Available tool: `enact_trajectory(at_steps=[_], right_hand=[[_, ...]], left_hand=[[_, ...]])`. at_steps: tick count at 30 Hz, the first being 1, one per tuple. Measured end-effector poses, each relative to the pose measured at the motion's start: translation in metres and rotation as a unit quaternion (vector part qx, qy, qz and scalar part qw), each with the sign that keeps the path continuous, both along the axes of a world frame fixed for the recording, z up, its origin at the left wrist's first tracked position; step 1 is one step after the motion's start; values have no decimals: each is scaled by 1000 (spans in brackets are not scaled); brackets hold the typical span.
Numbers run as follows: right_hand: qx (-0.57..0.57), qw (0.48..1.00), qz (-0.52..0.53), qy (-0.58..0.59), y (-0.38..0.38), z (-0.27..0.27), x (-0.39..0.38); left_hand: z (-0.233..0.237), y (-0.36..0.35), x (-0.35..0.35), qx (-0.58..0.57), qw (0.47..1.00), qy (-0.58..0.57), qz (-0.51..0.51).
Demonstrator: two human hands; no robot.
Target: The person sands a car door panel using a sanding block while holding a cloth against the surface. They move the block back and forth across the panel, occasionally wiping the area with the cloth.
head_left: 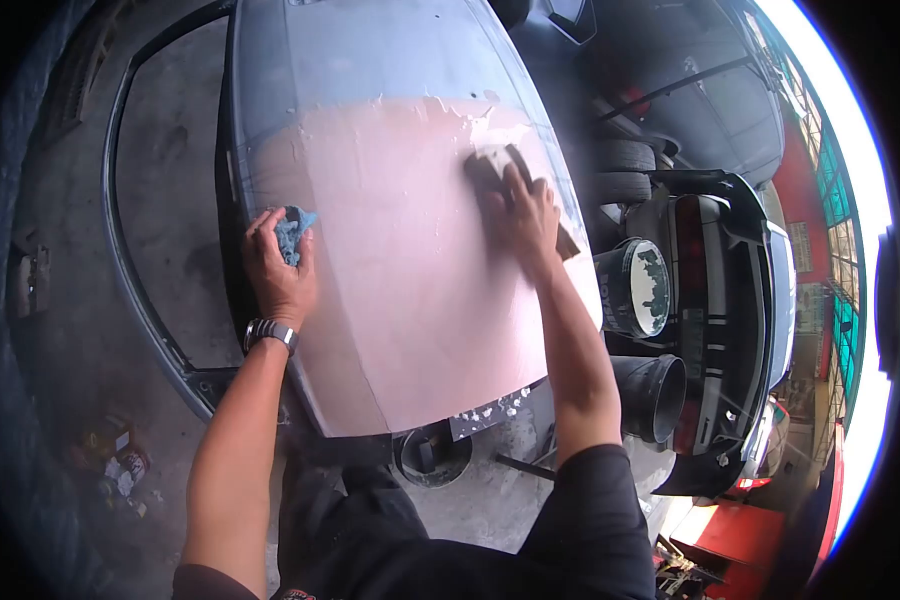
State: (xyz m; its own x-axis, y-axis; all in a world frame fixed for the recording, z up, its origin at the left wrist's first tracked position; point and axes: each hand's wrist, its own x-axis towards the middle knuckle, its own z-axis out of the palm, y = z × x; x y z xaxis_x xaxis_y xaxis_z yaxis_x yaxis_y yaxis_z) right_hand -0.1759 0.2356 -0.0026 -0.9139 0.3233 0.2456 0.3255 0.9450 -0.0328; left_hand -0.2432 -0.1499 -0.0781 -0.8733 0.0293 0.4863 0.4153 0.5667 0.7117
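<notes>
A car door panel (410,300) lies below me, grey at the far part and coated pale pink over the nearer part, with chipped, flaky patches where the two meet. My left hand (279,265) rests at the panel's left edge, its fingers curled around a crumpled blue cloth (292,236). On the right part of the pink area my right hand (528,220) grips a long, narrow sanding block (567,243), which is pressed flat to the surface and slants from upper left to lower right. The palm side of my right hand is hidden.
An empty window frame (120,200) extends from the panel's left side. To the right stand a white bucket (635,288), a black bucket (650,398), tyres (625,187) and a car bumper (705,330). A black tub (433,457) sits below the near edge. Litter (125,470) lies lower left.
</notes>
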Motion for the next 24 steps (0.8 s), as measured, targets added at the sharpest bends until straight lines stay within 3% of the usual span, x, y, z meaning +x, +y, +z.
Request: enact_trajectory(at_steps=[4, 10, 13, 20, 22, 24], right_hand=[[-20, 999, -43, 5, 2, 8, -7], [16, 1000, -6, -7, -143, 4, 218], [17, 999, 24, -15, -173, 14, 265], [-4, 998, -55, 16, 32, -2, 66], [-6, 996, -81, 21, 32, 0, 61], [-15, 998, -58, 13, 1, 0, 105]], left_hand=[[-1, 1, -1, 7, 1000, -1, 5], [-2, -2, 0, -3, 1000, -7, -1], [-5, 1, 0, -9, 1000, -16, 6], [2, 4, 4, -30, 998, -48, 27], [1, 0, 4, -48, 997, -55, 26], [3, 2, 6, -55, 997, -51, 24]])
